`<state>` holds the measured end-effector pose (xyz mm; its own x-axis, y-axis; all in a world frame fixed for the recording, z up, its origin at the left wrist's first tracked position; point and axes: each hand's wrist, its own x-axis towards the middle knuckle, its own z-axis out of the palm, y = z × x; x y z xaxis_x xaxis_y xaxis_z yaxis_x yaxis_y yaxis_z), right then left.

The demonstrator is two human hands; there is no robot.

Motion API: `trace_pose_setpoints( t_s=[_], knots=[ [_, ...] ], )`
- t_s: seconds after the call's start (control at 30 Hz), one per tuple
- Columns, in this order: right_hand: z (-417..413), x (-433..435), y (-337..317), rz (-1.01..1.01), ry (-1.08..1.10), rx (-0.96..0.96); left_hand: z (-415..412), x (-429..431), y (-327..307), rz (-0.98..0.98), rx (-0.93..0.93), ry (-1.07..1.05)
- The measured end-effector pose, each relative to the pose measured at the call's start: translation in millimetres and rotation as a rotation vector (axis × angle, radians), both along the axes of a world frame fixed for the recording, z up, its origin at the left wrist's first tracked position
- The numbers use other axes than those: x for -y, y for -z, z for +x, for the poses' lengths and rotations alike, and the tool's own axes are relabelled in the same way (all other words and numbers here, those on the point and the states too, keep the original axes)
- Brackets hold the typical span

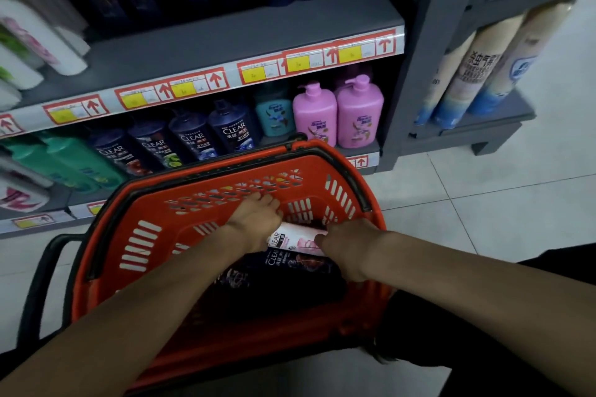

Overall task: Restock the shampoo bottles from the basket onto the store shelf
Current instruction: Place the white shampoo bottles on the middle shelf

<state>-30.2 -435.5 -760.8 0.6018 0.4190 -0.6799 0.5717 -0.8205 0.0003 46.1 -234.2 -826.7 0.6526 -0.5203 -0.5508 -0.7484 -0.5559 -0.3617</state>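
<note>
Both hands are reaching into the basket point(225, 167), right hand point(345, 245) pinching the pink bottle point(296, 238) at its 3 o'clock end, left hand point(254, 219) covering its 9 o'clock end (grip unclear), likely steadying it for lifting off the dark bottles point(290, 271) toward the shelf point(225, 35) at 12 o'clock.

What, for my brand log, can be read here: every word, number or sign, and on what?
"CLEAR": dark-blue bottles, left of the pink pump bottles.
"CLEAR": white-pink bottle in the basket.
"CLEAR": black bottle beside it.
Red up-arrows: shelf-edge tags; their prices are blurred.
Pink pump bottles and tall cans: print too blurred to read.
</note>
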Motion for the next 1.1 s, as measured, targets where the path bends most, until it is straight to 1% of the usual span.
trace_pose_setpoints(
  t_s=[0.1, 0.23, 0.43, 0.57, 0.67, 0.77, 0.83, 0.97, 1.03, 1.1],
  knots=[
    [-2, -1, 0, -0.007, -0.017, -0.012, -11, -4, -10, -0.097, -0.056, -0.131],
    [-1, -1, -2, 0.01, -0.008, -0.016, -24, -9, -34, -0.358, -0.142, -0.377],
    [6, -3, -9, 0.034, 0.016, 0.008, -40, -9, -73, -0.636, -0.128, -0.612],
    [11, -14, -20, 0.078, 0.034, 0.08, -49, -25, -105, -0.829, -0.174, -0.786],
    [11, -25, -29, 0.123, 0.053, 0.138, -60, -44, -124, -1.016, -0.224, -0.932],
    [12, -39, -39, 0.214, 0.073, 0.148, -70, -66, -142, -1.222, -0.32, -1.132],
    [11, -51, -47, 0.291, 0.092, 0.131, -76, -81, -151, -1.309, -0.386, -1.232],
    [8, -76, -55, 0.471, 0.146, 0.094, -79, -99, -157, -1.489, -0.452, -1.338],
    [10, -87, -54, 0.549, 0.221, 0.049, -73, -97, -156, -1.6, -0.464, -1.407],
    [13, -95, -53, 0.608, 0.316, 0.033, -66, -94, -153, -1.663, -0.468, -1.469]
  ],
)
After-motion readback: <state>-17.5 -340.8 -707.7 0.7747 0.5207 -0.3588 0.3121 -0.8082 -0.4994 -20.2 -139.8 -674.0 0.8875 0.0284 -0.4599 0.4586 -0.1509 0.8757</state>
